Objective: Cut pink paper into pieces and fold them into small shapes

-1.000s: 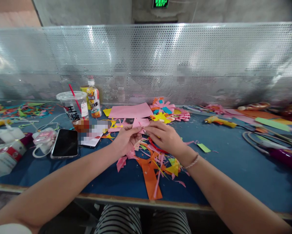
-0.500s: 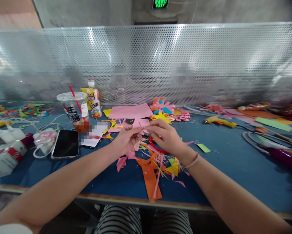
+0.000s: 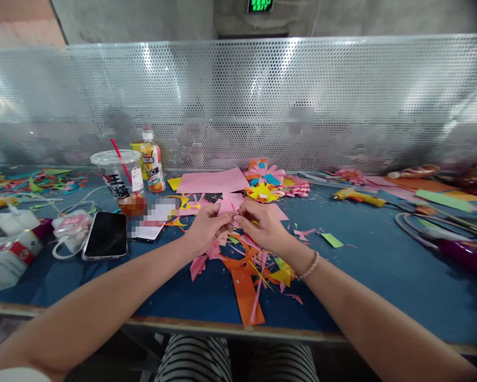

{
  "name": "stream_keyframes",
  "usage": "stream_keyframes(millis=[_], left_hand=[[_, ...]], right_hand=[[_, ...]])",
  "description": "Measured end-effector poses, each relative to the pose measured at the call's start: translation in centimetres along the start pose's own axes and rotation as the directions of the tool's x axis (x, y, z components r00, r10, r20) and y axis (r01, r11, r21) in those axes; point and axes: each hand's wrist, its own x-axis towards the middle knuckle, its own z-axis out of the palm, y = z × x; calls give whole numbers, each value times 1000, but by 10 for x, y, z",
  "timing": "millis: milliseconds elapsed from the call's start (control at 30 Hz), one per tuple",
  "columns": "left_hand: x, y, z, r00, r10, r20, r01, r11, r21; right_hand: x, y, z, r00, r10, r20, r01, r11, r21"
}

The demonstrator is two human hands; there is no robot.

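My left hand (image 3: 210, 225) and my right hand (image 3: 260, 222) meet over the middle of the table, fingertips pinched together. A small piece of pink paper (image 3: 230, 202) shows just above the fingers, and both hands are closed on it. The fingers hide its lower part. Beneath and in front of the hands lie cut scraps of pink and yellow paper and an orange paper strip (image 3: 246, 294). Behind them rests a larger pink sheet (image 3: 212, 181). Paper flowers, including a yellow one (image 3: 262, 192), sit just beyond my right hand.
To the left stand a plastic cup (image 3: 121, 175) with a red straw, a drink bottle (image 3: 153, 164) and a phone (image 3: 106, 235). A yellow glue gun (image 3: 357, 197) and cables lie to the right. A perforated metal screen (image 3: 238, 95) closes off the back.
My right hand has turned and drawn slightly lower, with its fingers now bunched against the left fingertips. The red curved thing seen under it before is out of sight.
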Motion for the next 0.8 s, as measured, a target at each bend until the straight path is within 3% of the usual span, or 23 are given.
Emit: stream_keyframes(millis=[400, 800], left_hand=[[10, -15, -18, 991, 70, 115, -95, 969, 230], [8, -11, -11, 998, 19, 67, -30, 985, 172]], right_hand=[[0, 1, 0, 997, 48, 52, -51, 997, 65], [2, 0, 1, 969, 204, 141, -243, 899, 364]])
